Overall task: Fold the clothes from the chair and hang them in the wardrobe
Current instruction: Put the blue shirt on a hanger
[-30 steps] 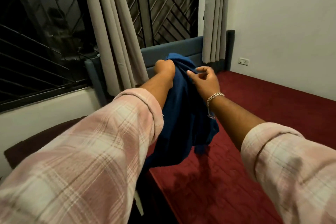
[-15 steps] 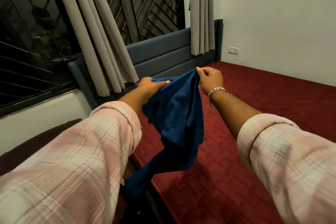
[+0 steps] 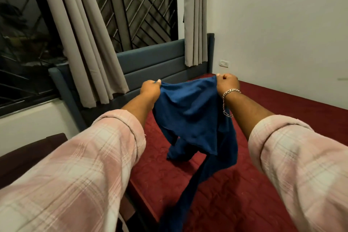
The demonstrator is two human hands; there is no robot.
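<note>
blue garment (image 3: 188, 111) top edge stretched, left hand (image 3: 150, 88), right hand (image 3: 227, 84)

A bed with a dark red cover (image 3: 282, 111) is placed against a plain white wall (image 3: 282, 15). A grey-blue padded headboard (image 3: 156, 62) is seen below a barred window (image 3: 135, 5), dark outside. Beige curtains (image 3: 90, 43) are hung at both sides. A socket (image 3: 224, 63) is fixed low on the wall.

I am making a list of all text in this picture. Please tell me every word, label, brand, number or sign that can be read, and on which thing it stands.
None: no readable text shows in this view.
Blue garment, held up by left hand and right hand: no label or print visible.
Wall socket: too small to show any marking.
</note>
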